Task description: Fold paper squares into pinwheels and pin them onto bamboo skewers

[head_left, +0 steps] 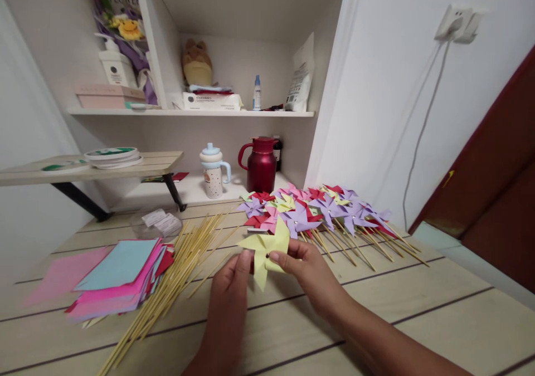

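A pale yellow paper pinwheel (262, 249) is held up above the table, facing me, with a small dark pin at its centre. My right hand (311, 270) pinches it from the right, thumb in front near the pin and fingers behind. At its lower left edge is my left hand (233, 281), closed with thumb and fingers together; its fingertips are partly hidden. No stick shows below the pinwheel. Just beyond lies a pile of pinwheels on sticks (330, 211) in purple, red, pink and yellow. Loose thin wooden sticks (184, 264) lie left of my hands.
Stacked coloured paper sheets (119, 270) lie at the left beside a clear plastic container (156, 223). Behind stand a light blue cup (214, 175) and a red thermos jug (261, 165). A raised wooden stand (159, 163) holds white round dishes (112, 156). Shelves rise behind the table.
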Tool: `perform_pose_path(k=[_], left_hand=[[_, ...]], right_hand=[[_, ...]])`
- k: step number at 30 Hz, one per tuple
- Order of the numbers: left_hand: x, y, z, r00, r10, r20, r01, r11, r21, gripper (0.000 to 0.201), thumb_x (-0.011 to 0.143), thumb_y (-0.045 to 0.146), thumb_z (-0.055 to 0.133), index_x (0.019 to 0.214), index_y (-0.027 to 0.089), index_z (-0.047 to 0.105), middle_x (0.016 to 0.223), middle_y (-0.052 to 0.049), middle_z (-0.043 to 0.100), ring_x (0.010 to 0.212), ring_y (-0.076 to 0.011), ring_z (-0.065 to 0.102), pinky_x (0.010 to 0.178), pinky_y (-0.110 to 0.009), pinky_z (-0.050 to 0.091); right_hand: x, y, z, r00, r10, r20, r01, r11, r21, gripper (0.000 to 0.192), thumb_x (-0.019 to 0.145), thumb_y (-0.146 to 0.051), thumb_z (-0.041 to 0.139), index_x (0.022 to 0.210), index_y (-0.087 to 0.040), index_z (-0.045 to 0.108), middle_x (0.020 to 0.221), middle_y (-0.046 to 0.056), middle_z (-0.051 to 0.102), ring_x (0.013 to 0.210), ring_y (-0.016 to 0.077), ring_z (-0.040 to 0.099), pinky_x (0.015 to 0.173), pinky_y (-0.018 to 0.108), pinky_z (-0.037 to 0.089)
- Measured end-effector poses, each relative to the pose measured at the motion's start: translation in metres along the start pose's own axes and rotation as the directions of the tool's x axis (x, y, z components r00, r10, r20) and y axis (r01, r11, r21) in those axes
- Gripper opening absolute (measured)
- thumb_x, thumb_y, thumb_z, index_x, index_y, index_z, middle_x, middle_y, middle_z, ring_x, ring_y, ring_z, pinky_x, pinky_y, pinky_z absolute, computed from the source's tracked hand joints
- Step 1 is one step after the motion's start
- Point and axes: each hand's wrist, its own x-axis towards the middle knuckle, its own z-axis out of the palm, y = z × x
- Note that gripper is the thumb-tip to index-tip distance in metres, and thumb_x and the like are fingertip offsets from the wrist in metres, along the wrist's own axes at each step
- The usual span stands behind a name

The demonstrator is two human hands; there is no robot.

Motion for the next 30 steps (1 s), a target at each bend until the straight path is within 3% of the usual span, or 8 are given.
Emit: perform_pose_path(k=[4,8,13,21,30], left_hand=[[-0.001,0.003,0.003,0.999,-0.035,-0.029,0.033,0.996,-0.08,0.039,0.078,0.054,0.062,0.09,0.018,0.072,0.088,-0.006,0.074,0.085,-0.0231,0.066,0.079,-0.033,0.05],[0.004,-0.003,0.001,0.999,-0.003,-0.033,0.001,0.999,-0.044,0.031,0.077,0.044,0.066,0.091,0.016,0.07,0.092,-0.006,0.072,0.085,-0.0208,0.064,0.078,-0.03,0.05],[0.009,-0.012,-0.004,1.0,-0.013,-0.025,0.013,1.0,-0.012,0.024,0.068,0.038,0.074,0.08,0.016,0.072,0.085,-0.005,0.071,0.077,-0.0187,0.065,0.071,-0.027,0.049],[0.008,-0.012,-0.005,0.998,-0.036,-0.045,0.038,0.998,0.044,0.024,0.066,0.038,0.076,0.076,0.015,0.074,0.077,-0.005,0.073,0.071,-0.0185,0.065,0.065,-0.026,0.048],[0.01,-0.015,-0.003,0.996,-0.078,-0.048,0.078,0.997,-0.002,0.024,0.066,0.037,0.077,0.072,0.015,0.072,0.069,-0.002,0.069,0.063,-0.0144,0.059,0.059,-0.023,0.043]], right_hand=[[0.002,0.004,-0.002,0.999,0.035,0.018,-0.037,0.994,0.105,0.029,0.075,-0.035,0.075,0.094,-0.014,0.076,0.089,0.009,0.076,0.08,0.0216,0.066,0.081,0.035,0.048],[0.003,0.005,-0.001,0.999,0.033,-0.013,-0.032,0.998,0.06,0.025,0.074,-0.033,0.075,0.091,-0.015,0.076,0.086,0.006,0.076,0.075,0.0189,0.065,0.074,0.031,0.048],[0.003,0.005,0.0,1.0,0.006,-0.009,-0.006,1.0,0.001,0.02,0.073,-0.032,0.074,0.084,-0.016,0.076,0.079,0.003,0.074,0.071,0.0171,0.063,0.072,0.03,0.048],[0.001,0.008,0.0,1.0,0.006,0.014,-0.005,0.999,-0.048,0.023,0.074,-0.029,0.073,0.094,-0.017,0.077,0.087,0.004,0.075,0.075,0.018,0.064,0.073,0.03,0.049],[-0.001,0.008,0.0,0.999,-0.037,0.031,0.041,0.989,-0.139,0.022,0.082,-0.036,0.066,0.084,-0.014,0.072,0.08,0.003,0.069,0.071,0.0157,0.058,0.066,0.027,0.044]])
